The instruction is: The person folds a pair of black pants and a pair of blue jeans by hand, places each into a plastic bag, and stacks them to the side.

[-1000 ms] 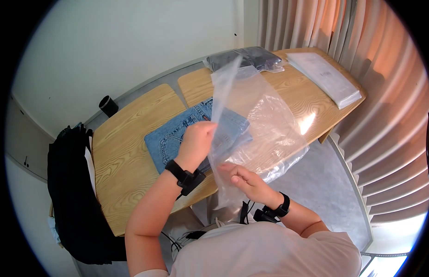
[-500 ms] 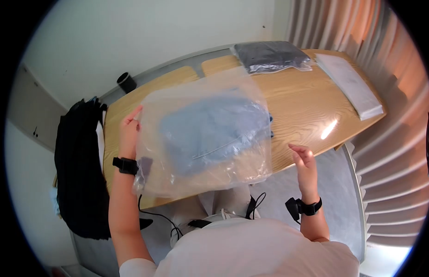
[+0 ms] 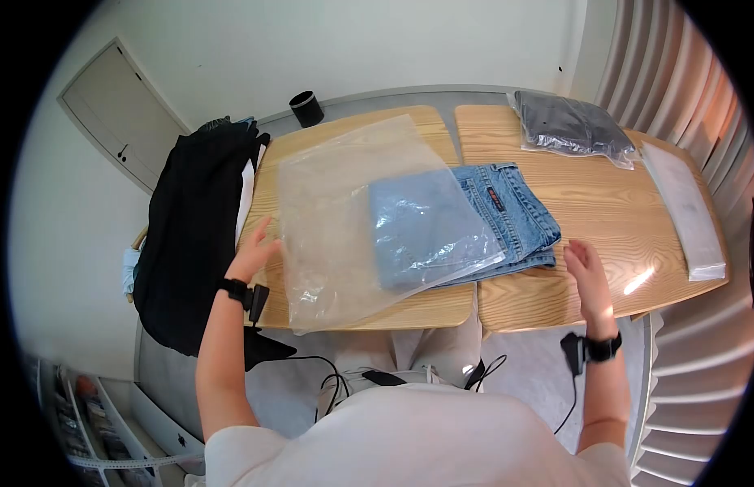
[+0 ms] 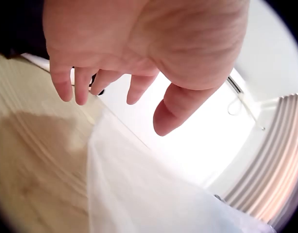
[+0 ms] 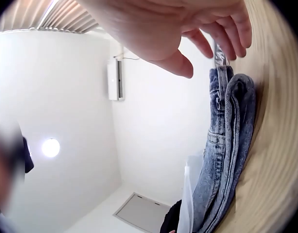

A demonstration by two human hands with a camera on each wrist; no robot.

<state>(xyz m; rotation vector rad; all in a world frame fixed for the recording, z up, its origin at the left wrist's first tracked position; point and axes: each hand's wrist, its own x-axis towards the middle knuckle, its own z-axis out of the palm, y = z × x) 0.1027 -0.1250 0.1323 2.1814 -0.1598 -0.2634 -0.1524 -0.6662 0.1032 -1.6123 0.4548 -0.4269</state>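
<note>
Folded blue jeans (image 3: 511,213) lie on the table, their waistband side with a dark label bare at the right. A clear plastic bag (image 3: 328,219) covers their left part, and the denim shows through it. My left hand (image 3: 254,255) hovers at the bag's left edge; in the left wrist view its fingers (image 4: 135,90) hang loosely apart with nothing between them. Just right of the jeans is my right hand (image 3: 590,280), held over the table with relaxed fingers and nothing in it. The right wrist view shows the stacked denim layers (image 5: 219,141) beside this hand.
A bagged dark garment (image 3: 572,128) sits at the back right, with a stack of flat clear bags (image 3: 684,211) along the right end. Black clothing (image 3: 194,219) hangs at the left. A seam splits the wooden tabletop (image 3: 523,304). Beyond the back edge stands a black bin (image 3: 306,109).
The bag went from being held up, to spread above the jeans, to lying over their left part. Both hands have let go and moved apart to either side. The view has swung leftward.
</note>
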